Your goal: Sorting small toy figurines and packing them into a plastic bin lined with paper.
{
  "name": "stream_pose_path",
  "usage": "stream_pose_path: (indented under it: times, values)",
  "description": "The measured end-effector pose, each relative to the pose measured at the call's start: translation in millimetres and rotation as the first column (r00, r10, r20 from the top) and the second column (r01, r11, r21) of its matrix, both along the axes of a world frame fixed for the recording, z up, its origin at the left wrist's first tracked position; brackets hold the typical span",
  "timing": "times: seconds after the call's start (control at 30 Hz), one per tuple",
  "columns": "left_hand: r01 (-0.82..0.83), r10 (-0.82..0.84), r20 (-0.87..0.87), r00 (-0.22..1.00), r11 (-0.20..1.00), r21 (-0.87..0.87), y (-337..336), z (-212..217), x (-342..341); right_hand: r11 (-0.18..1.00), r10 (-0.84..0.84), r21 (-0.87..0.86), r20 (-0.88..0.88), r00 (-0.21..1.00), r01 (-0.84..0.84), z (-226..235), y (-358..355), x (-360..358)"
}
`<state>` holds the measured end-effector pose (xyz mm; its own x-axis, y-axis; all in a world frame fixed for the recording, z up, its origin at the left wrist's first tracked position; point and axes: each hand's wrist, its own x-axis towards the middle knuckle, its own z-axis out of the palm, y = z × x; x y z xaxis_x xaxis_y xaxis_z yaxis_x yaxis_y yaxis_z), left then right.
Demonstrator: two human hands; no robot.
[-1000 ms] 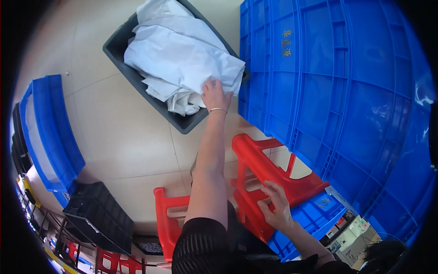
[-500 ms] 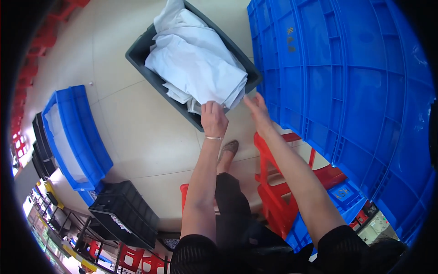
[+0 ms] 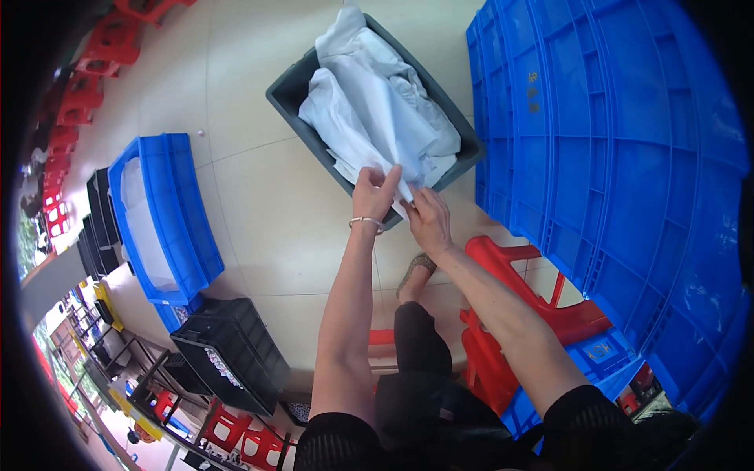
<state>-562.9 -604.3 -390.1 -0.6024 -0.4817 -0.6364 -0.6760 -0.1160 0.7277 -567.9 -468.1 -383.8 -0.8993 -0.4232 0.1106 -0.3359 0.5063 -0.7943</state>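
A grey bin (image 3: 294,108) on the floor holds a heap of thin white sheeting (image 3: 357,102), cloth or soft plastic, I cannot tell which. Its upper layer is gathered into long folds that narrow toward me. At the near end of the bin my left hand (image 3: 373,195) is closed on the left edge of that sheeting, its thumb against the fold. Close beside it on the right, my right hand (image 3: 430,221) pinches the pointed near corner. More crumpled white layers show beneath and to the right. The fingertips of both hands are partly hidden.
Large blue crates (image 3: 565,173) are stacked along the right. A red stool (image 3: 518,294) stands by my right forearm. At left are a blue crate (image 3: 177,220) with a pale inside and a black crate (image 3: 236,353). Red stools (image 3: 82,98) line the far left.
My right hand, open and apart before, has come in and closed on the sheeting's corner. The smooth top layer is now drawn into folds toward me. The view has shifted left.
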Motion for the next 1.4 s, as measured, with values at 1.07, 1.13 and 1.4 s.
stream_pose_path:
  times: [1.07,1.13,1.4]
  values:
    - [-0.105,0.282,-0.345,0.895,0.885,0.453,-24.7,6.1,110.3,0.431,0.147,-0.039,0.989,-0.027,0.901,-62.3,42.7,-114.9]
    - [-0.125,0.303,-0.286,0.909,0.854,0.504,-20.6,4.9,108.1,0.392,0.09,-0.056,0.996,0.022,0.918,-61.7,48.7,-122.6]
    - [0.203,-0.201,-0.027,0.979,0.969,0.138,-8.9,-4.1,67.1,0.996,-0.05,-0.077,-0.126,0.991,0.041,33.5,-2.4,-108.4]
